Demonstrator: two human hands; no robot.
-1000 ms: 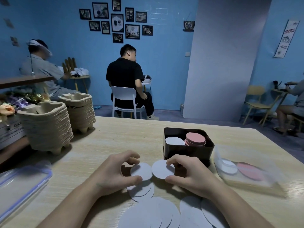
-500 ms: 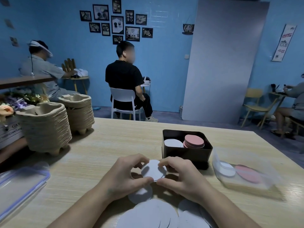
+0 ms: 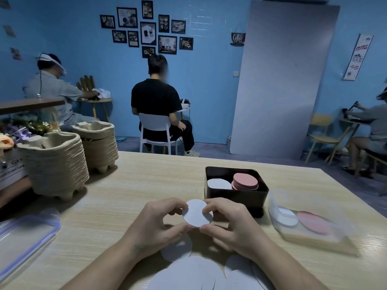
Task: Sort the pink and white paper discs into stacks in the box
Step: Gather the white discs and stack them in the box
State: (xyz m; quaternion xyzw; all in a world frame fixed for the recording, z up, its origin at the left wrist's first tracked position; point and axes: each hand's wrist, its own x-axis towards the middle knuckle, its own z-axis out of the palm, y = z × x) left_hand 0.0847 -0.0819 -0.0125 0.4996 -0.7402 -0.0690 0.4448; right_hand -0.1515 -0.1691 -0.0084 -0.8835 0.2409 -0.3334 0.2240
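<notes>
A white disc [image 3: 197,213] is held upright just above the desk [image 3: 146,185], close in front of the black box [image 3: 236,198]. Both hands have it: the left hand [image 3: 156,225] takes its left edge and the right hand [image 3: 232,225] its right edge, each grip pinching the rim between thumb below and curled fingers above. The box stands just beyond the hands, open at the top, and holds two stacks side by side: a white stack [image 3: 217,183] on the left, low in the box, and a pink stack [image 3: 245,181] on the right, which rises higher, about to the rim. The two stacks touch or nearly touch. To the right of the box lies a clear tub [image 3: 314,241], blurred, with a white disc [image 3: 287,218] in its left part and a pink disc [image 3: 314,221] beside it, both flat on the bottom. Under and before the hands, loose white discs [image 3: 188,273] overlap on the desk at the near edge. At the far left lies a clear lid [image 3: 25,237] with a blue rim, and behind it stand two piles of nested pulp trays [image 3: 54,164].
</notes>
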